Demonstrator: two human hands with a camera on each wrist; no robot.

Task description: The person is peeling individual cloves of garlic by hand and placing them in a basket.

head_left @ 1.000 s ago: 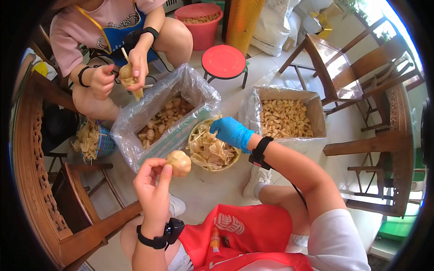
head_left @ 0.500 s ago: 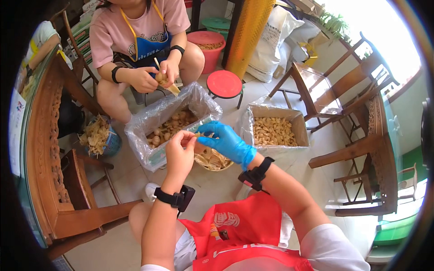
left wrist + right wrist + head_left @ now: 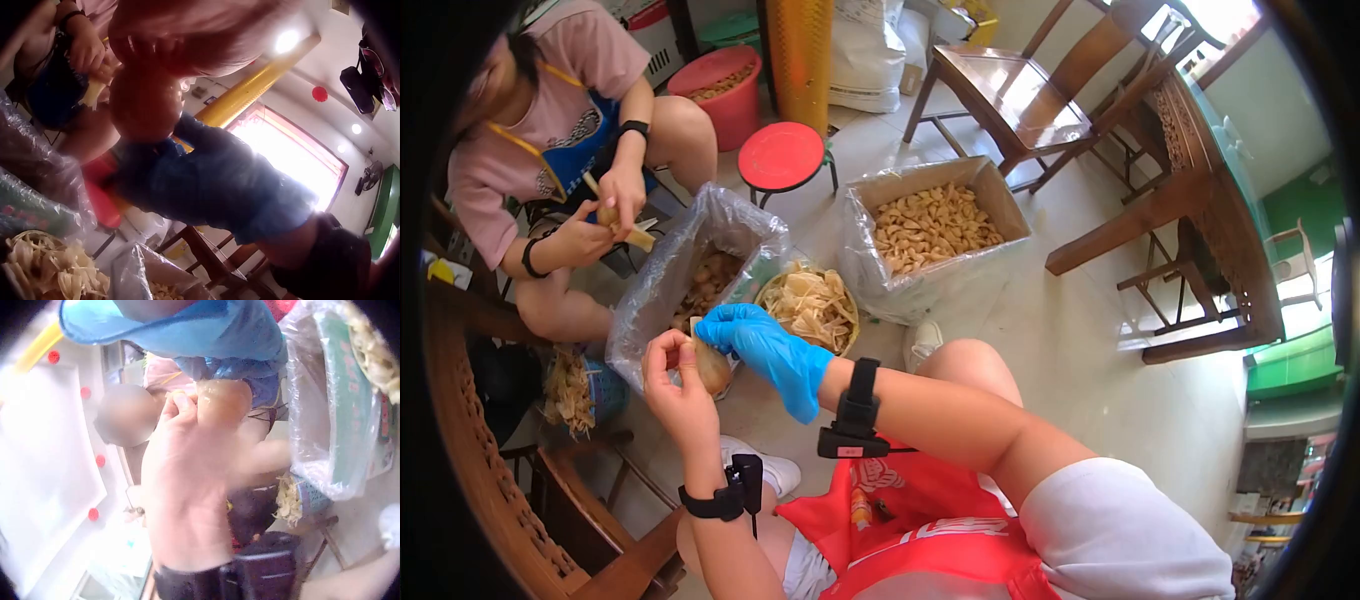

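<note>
My bare left hand (image 3: 682, 400) grips a garlic bulb (image 3: 713, 372) between thumb and fingers, low in front of the plastic-lined box. Its curled fingers partly cover the bulb's left side. My right hand (image 3: 768, 348), in a blue glove, has its fingertips bent at the top of the same bulb, pinching there. In the left wrist view the round bulb (image 3: 147, 109) hangs beneath the bare palm, the blue glove (image 3: 212, 178) behind it. From the right wrist, the glove (image 3: 181, 331) lies right over the bulb (image 3: 224, 403).
Beyond my hands stand a plastic-lined box (image 3: 635, 300) of garlic bulbs, a basket (image 3: 852, 335) of peels and a box (image 3: 990, 248) of separated cloves. Across from me another person (image 3: 580, 120) handles garlic. A red stool (image 3: 781, 156) and wooden chair (image 3: 1010, 95) stand behind.
The bulb, first held up by the left hand alone, now has the gloved hand at it too. The right hand came left from over the peel basket. The head view has swung to the right.
</note>
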